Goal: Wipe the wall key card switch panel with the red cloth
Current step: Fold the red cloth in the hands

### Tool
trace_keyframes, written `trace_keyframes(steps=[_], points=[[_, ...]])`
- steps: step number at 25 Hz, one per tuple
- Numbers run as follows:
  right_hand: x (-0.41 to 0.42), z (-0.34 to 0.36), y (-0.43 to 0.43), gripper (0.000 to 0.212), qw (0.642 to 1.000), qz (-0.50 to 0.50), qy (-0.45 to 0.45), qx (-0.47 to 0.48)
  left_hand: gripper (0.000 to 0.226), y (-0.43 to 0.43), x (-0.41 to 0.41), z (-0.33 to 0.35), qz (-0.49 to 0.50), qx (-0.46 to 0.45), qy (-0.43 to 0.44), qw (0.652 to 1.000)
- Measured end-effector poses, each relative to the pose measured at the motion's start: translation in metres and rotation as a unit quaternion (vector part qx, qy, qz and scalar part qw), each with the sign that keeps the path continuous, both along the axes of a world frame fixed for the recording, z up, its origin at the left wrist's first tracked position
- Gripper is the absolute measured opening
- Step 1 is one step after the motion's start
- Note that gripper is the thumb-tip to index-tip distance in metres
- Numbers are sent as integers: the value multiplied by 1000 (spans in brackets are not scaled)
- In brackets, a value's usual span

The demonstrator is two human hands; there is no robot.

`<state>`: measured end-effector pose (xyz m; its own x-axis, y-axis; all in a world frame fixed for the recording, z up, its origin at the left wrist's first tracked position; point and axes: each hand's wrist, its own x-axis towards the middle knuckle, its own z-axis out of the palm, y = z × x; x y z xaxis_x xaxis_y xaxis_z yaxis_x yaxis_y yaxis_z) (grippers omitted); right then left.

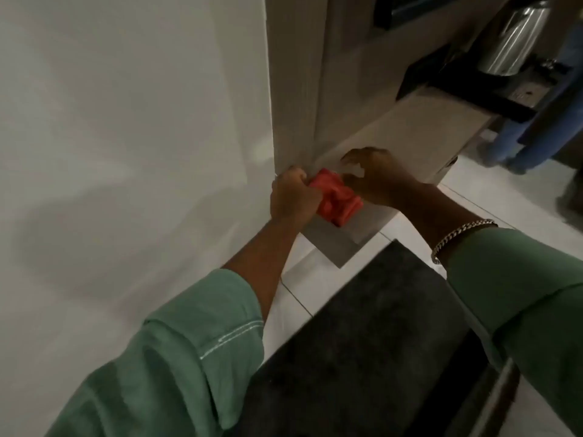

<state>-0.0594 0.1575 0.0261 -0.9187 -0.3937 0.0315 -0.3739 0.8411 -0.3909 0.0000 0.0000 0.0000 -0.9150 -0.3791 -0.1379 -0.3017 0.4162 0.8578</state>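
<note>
A bunched red cloth is held between both hands in front of a low beige cabinet. My left hand grips its left side in a closed fist. On the cloth's right side sits my right hand, thumb and forefinger pinching its edge, the other fingers spread above. Both arms wear green sleeves, and a chain bracelet circles the right wrist. No key card switch panel shows in this view.
A plain white wall fills the left. A beige cabinet juts out behind the hands, with a metal kettle on a black tray above. A dark mat lies on the pale tiled floor. Another person's jeans-clad legs stand at the far right.
</note>
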Motion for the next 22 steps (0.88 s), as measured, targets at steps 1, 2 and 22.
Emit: trace_keyframes(steps=[1,2,22], points=[[-5,-12,1,38,1000,3,-18,20,36,6,-7,-9,21,46,-28,998],[-9,-23,1,40,999,7,-30,39,48,11,-14,-15,54,105,-57,991],[114,19,-133,65,968,113,209,-85,21,-117,85,84,48,345,17,937]])
